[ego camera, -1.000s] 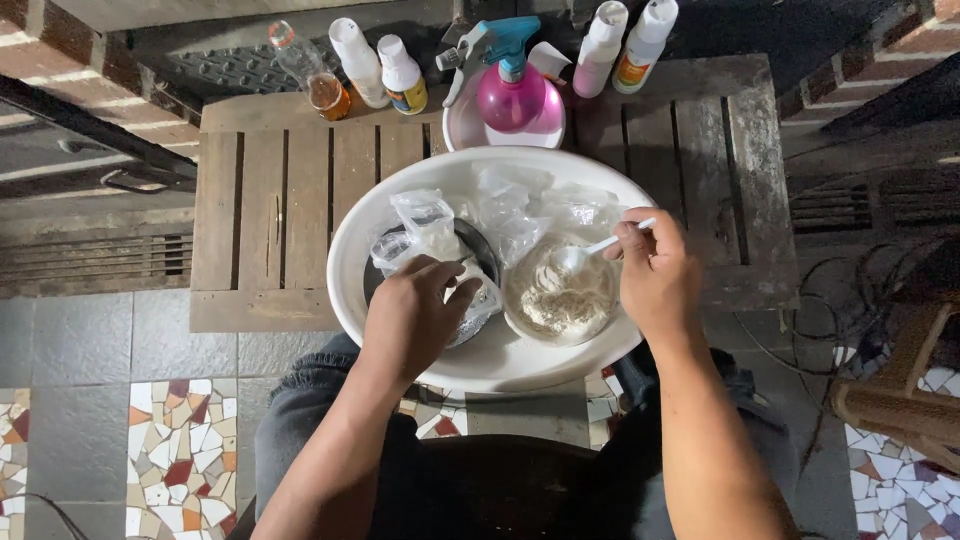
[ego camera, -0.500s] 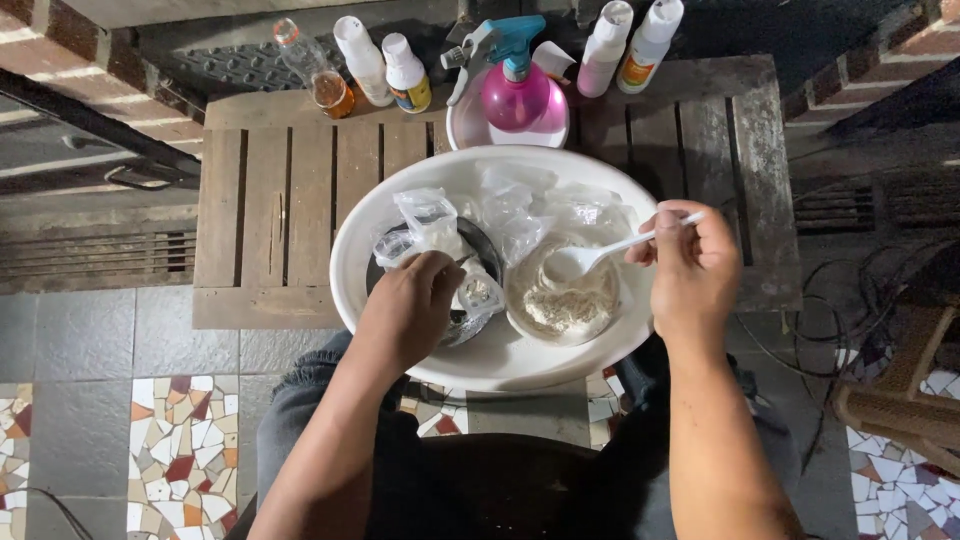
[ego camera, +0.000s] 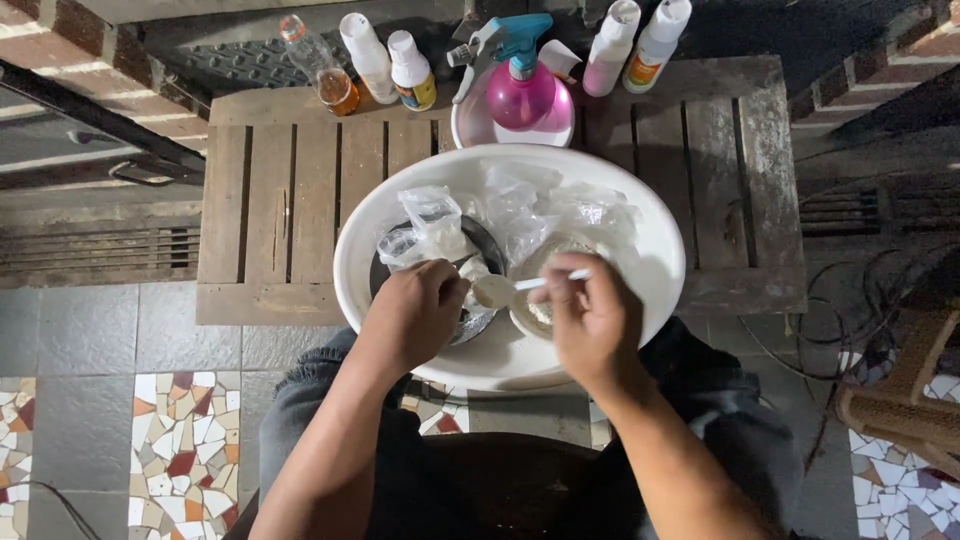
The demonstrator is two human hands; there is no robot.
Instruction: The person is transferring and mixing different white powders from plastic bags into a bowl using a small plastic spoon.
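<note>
White spoon (ego camera: 500,290) in right hand (ego camera: 592,320) grip

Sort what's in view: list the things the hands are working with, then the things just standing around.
In use:
left hand on a small plastic bag
right hand holding a white spoon
white basin
small bowl of white stuff

Standing by:
pink spray bottle
white bottles
clear bottle with amber liquid
wooden table

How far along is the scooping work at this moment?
Done: clear plastic bags lie opened in the white basin. In hand: the right hand holds a white spoon carrying powder over the dark dish, which the left hand steadies. Left: pale powder remains in the small bowl, and other bags look unused.
</note>
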